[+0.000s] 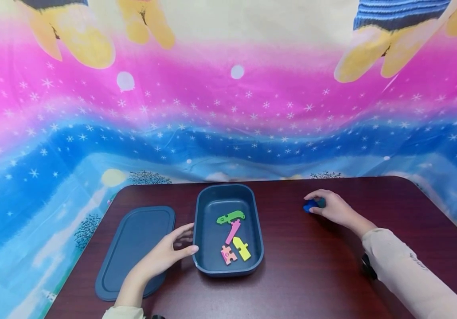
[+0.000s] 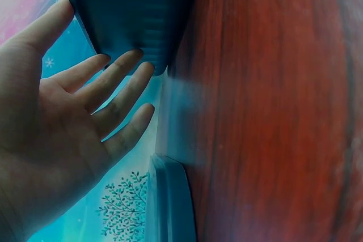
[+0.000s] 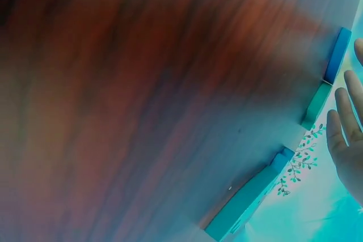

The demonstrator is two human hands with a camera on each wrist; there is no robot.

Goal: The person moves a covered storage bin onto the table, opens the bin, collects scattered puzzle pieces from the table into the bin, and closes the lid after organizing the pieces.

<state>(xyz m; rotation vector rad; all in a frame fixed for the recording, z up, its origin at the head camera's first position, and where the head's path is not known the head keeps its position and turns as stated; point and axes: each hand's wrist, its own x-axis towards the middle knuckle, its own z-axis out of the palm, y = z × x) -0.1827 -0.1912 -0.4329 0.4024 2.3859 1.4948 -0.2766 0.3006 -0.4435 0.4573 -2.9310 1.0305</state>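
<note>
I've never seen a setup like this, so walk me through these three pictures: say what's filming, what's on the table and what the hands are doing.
No machine here: a person wears three cameras. The wide picture comes from the head, the two close ones from the wrists. On the dark wooden table stands an open blue box holding green, pink and yellow puzzle pieces; its lid lies beside it. The left hand rests open against the box's side, fingers straight, as the left wrist view confirms. The right hand covers blue pieces on the table; whether it grips them is unclear.
</note>
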